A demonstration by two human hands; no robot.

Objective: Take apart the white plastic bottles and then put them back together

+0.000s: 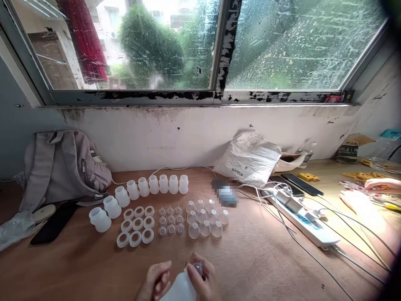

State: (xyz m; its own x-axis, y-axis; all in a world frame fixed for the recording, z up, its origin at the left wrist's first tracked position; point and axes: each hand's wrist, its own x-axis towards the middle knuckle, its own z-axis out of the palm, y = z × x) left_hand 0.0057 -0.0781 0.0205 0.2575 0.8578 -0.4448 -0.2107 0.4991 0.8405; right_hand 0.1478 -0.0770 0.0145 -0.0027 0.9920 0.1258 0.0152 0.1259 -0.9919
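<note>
At the bottom centre, my right hand (206, 279) is closed, its thumb and fingers around a small clear bottle nipple (198, 268). Just below it is a smooth white translucent piece (181, 289), which runs out of the frame; its full shape is hidden. My left hand (156, 279) is beside that piece with curled fingers, and what they hold, if anything, cannot be seen. Beyond my hands are rows of white rings (135, 239), small clear nipples (171, 230) and larger clear domed caps (205, 228). White translucent bottles (100, 219) form a curved line behind the rings.
A grey backpack (62, 167) and a black phone-like slab (54, 223) lie left. A silver padded bag (249, 156) leans on the wall. At right are a power strip (316, 230) with cables, dark phones (302, 184) and another person's hands (360, 205).
</note>
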